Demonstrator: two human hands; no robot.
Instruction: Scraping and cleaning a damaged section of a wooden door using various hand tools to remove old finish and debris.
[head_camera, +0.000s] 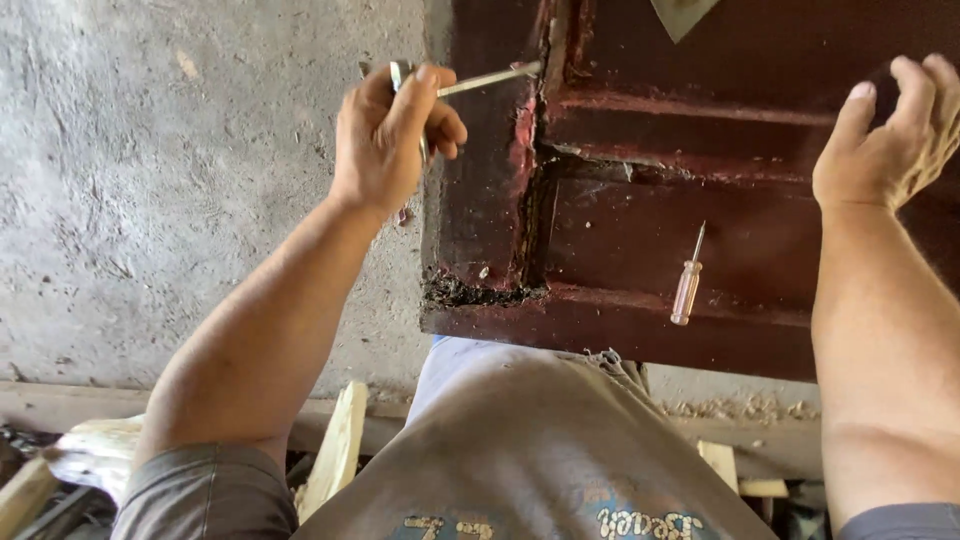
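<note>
A dark red-brown panelled wooden door (620, 230) lies flat in front of me, its near left corner chipped and rotted. My left hand (385, 135) grips a thin metal tool (485, 78) whose tip rests in the groove between the door's left stile and a panel. My right hand (890, 135) rests on the door's surface at the right, fingers curled, holding nothing. A small screwdriver (688, 280) with a clear pinkish handle lies loose on the door between my arms.
Rough grey concrete floor (160, 180) spreads to the left of the door. Pale wood offcuts (335, 450) and scraps lie near my legs at the bottom left. Sawdust (740, 408) sits along the floor edge below the door.
</note>
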